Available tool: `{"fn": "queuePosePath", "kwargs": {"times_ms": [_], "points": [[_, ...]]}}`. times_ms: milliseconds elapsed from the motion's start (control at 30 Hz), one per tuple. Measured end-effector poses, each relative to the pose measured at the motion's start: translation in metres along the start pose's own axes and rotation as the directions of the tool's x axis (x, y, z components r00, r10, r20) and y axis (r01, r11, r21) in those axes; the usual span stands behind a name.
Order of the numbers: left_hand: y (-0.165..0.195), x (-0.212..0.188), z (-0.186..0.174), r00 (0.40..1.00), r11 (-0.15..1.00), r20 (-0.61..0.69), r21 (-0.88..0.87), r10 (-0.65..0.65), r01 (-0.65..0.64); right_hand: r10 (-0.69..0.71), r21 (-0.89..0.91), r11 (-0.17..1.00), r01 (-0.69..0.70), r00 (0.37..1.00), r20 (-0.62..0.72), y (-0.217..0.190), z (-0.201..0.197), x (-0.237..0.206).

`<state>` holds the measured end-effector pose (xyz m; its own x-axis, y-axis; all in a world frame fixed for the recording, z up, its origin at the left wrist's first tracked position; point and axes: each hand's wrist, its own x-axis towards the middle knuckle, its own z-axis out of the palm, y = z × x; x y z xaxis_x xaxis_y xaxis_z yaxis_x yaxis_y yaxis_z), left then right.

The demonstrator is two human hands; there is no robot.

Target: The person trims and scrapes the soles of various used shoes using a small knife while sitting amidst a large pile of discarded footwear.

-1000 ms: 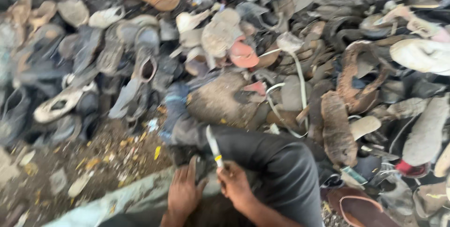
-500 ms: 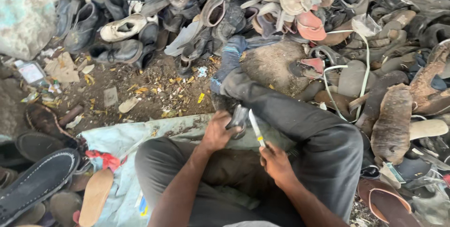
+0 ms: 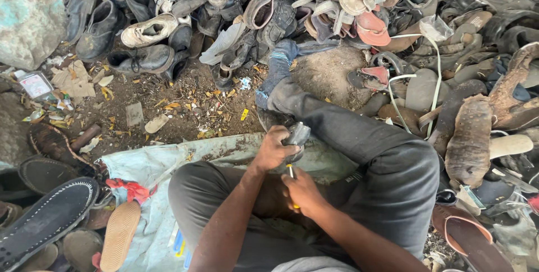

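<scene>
Dark shoe piece in left hand, tilted up-right.

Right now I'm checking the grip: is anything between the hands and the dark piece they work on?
Nothing visible. The left hand is closed directly on the dark piece, and the right hand, just below it, holds a yellow-handled tool pointing up at it.

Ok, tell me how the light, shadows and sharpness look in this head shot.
Head view: soft, even daylight, no glare, only faint shadows under the shoe pile. The left hand, right hand and the dark piece they hold are sharp. The edges look slightly stretched by the wide lens.
</scene>
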<state>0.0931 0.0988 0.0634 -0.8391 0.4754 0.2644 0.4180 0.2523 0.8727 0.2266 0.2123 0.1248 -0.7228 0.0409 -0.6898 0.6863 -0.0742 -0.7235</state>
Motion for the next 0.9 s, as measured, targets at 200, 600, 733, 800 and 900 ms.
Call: {"fn": "queuePosePath", "kwargs": {"times_ms": [200,600,733,800,900], "points": [[0.001,-0.002,0.009,0.997,0.988,-0.041,-0.146,-0.058,0.052,-0.011,0.023,1.0,0.013,0.997,-0.076,0.041,0.036,-0.009],[0.022,0.011,-0.008,0.992,0.97,0.051,-0.218,0.118,-0.104,0.169,-0.004,0.985,-0.17,0.975,0.143,0.061,-0.014,-0.044],[0.028,0.014,-0.018,0.918,0.917,0.113,0.085,0.381,-0.391,0.203,0.119,0.971,-0.208,0.978,0.051,0.049,-0.037,-0.062],[0.025,0.016,-0.017,0.936,0.938,0.148,0.088,0.32,-0.335,0.201,0.164,0.965,-0.202,0.979,0.021,0.042,-0.034,-0.06],[0.017,0.02,-0.013,0.938,0.942,0.107,0.037,0.329,-0.334,0.138,0.199,0.971,-0.13,0.99,-0.026,0.038,-0.021,-0.055]]}}
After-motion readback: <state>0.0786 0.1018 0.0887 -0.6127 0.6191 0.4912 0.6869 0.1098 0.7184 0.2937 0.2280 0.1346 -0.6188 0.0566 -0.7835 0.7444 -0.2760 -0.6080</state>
